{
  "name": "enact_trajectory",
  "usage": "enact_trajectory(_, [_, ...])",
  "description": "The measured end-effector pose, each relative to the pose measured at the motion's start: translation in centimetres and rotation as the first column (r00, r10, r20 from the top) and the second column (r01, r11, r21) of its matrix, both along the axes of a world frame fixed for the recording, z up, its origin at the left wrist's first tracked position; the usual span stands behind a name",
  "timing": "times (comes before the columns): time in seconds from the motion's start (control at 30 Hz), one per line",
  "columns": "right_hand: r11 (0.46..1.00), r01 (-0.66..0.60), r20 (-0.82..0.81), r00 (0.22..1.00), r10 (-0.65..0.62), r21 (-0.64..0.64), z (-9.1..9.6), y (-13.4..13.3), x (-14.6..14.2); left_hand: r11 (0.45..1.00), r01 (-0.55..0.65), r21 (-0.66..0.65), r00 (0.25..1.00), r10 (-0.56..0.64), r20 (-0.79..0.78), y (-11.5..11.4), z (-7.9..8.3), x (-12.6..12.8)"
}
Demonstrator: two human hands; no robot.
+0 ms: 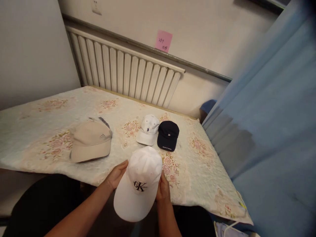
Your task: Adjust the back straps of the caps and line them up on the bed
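Between my two hands is a white baseball cap (145, 168) with dark "CK" lettering, held at the table's near edge with its brim towards me. My left hand (118, 174) grips the cap's left side, its thumb along the crown. On the other side my right hand (163, 188) holds the cap, with some fingers hidden behind it. Just beyond it, a smaller white cap (148, 128) with a dark emblem lies beside a black cap (168, 135) with small white lettering. Farther left rests a beige cap (92, 140), its strap showing at the back.
A floral cloth (197, 177) covers the table. Behind it, a white radiator (128, 70) stands against the wall, with a pink note (164, 41) above. A blue curtain (271, 131) hangs along the right side.
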State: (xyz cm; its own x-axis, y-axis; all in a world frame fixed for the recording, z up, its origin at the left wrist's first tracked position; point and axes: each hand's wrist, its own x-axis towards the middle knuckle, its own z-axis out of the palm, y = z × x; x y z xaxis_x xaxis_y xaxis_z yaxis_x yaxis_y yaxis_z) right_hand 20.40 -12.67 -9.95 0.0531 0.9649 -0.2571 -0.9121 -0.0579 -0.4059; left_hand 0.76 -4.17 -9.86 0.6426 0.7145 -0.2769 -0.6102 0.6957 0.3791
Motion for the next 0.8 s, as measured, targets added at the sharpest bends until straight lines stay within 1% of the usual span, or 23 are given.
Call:
enact_trajectory(0.13, [1.0,-0.014,-0.015,1.0,0.014,-0.001,0.18,0.09,0.08,1.0,-0.003,0.002,1.0,0.003,0.0,-0.14,0.16,0.03])
enact_trajectory(0.37, [0.999,-0.024,0.022,0.999,0.024,-0.022,0.22,0.33,0.18,1.0,-0.005,0.006,1.0,0.005,-0.006,0.03,-0.1,0.17])
enact_trajectory(0.6, [0.999,-0.027,0.038,0.999,0.028,-0.026,0.88,0.25,-0.05,1.0,0.004,0.006,1.0,-0.004,-0.016,0.01,0.22,0.15])
enact_trajectory(0.8, [1.0,-0.022,0.061,0.998,0.024,-0.022,0.52,0.25,-0.14,1.0,0.03,-0.002,1.0,-0.03,-0.006,-0.16,0.42,0.07])
